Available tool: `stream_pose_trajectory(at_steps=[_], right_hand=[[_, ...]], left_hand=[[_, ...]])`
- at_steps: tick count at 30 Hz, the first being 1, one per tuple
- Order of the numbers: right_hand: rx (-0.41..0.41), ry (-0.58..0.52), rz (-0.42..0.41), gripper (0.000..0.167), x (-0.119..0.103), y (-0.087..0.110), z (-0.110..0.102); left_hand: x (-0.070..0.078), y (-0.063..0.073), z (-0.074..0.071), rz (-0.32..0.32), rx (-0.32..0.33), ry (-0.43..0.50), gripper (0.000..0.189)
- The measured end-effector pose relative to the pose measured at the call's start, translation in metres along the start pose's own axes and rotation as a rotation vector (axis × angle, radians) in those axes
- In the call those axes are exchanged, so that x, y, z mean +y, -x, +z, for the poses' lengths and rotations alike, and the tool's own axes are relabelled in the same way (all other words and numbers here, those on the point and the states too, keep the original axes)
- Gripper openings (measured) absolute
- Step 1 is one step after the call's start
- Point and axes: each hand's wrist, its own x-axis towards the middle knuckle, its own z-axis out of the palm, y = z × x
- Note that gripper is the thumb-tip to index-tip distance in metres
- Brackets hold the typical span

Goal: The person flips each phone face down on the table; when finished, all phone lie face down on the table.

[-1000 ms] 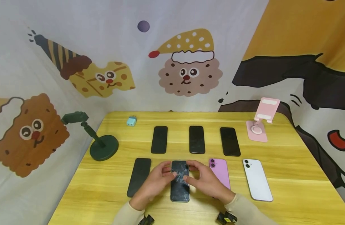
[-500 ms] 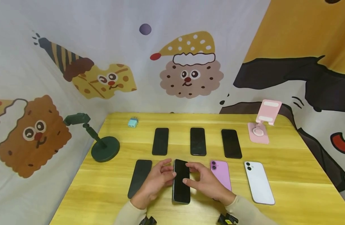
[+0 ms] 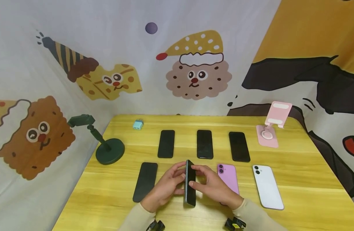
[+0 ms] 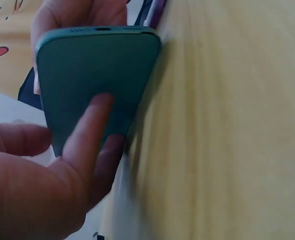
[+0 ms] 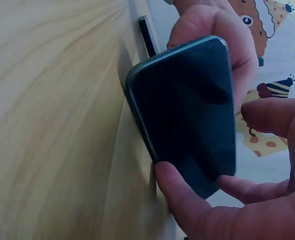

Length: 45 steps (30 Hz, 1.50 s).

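Note:
A smartphone stands tilted up on one long edge at the table's near middle, held between both hands. Its dark screen faces the right hand, and its plain teal back faces the left. My left hand grips it from the left, fingers against the back and thumb by the raised edge. From the other side my right hand holds it, thumb near the screen and fingers around the far end. In the left wrist view, a port shows in the phone's short edge.
Three dark phones lie in a row behind. A black phone is left of the hands; a pink phone and a white phone lie right. A green stand, blue charger and pink stand stand farther out.
The phone was lying screen up between the hands. It has turned up onto its long edge, its left side rising, and both hands have closed in on it.

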Motion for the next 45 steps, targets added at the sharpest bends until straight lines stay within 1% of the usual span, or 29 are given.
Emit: stream_pose_trajectory(at_steps=[4, 8, 12, 15, 18, 21, 24, 28, 33, 37, 40, 45], right_hand=[[-0.015, -0.005, -0.034, 0.067, 0.001, -0.001, -0.001], [-0.073, -0.067, -0.042, 0.065, 0.002, -0.002, -0.004], [-0.119, -0.151, -0.007, 0.061, 0.0, -0.002, -0.006], [-0.124, -0.224, 0.021, 0.056, -0.001, -0.002, -0.006], [-0.115, -0.278, 0.043, 0.052, -0.003, -0.001, -0.006], [-0.091, -0.289, 0.06, 0.049, -0.005, -0.001, -0.008], [-0.061, -0.296, 0.074, 0.051, -0.006, -0.001, -0.009], [-0.025, -0.318, 0.089, 0.054, -0.006, -0.001, -0.011], [0.01, -0.314, 0.099, 0.053, -0.004, 0.0, -0.012], [0.033, -0.319, 0.104, 0.052, -0.006, 0.001, -0.013], [0.04, -0.346, 0.111, 0.053, -0.008, 0.002, -0.014], [0.037, -0.374, 0.111, 0.054, -0.009, 0.004, -0.015]], left_hand=[[-0.002, -0.002, 0.002, -0.008, -0.03, -0.004, 0.056], [-0.002, -0.002, 0.003, -0.012, -0.038, -0.02, 0.061], [-0.002, -0.004, 0.003, -0.014, -0.039, -0.059, 0.07], [-0.001, -0.005, 0.004, -0.009, -0.037, -0.097, 0.073], [-0.001, -0.005, 0.007, 0.0, -0.02, -0.138, 0.072], [0.0, -0.006, 0.01, 0.015, 0.022, -0.186, 0.07], [0.001, -0.007, 0.011, 0.033, 0.058, -0.204, 0.066], [0.001, -0.008, 0.01, 0.05, 0.069, -0.166, 0.062], [0.001, -0.007, 0.008, 0.025, 0.096, -0.116, 0.063], [0.001, -0.007, 0.005, 0.014, 0.109, -0.094, 0.069], [0.001, -0.006, 0.003, 0.007, 0.09, -0.081, 0.076], [0.001, -0.005, 0.001, -0.028, 0.036, -0.08, 0.086]])
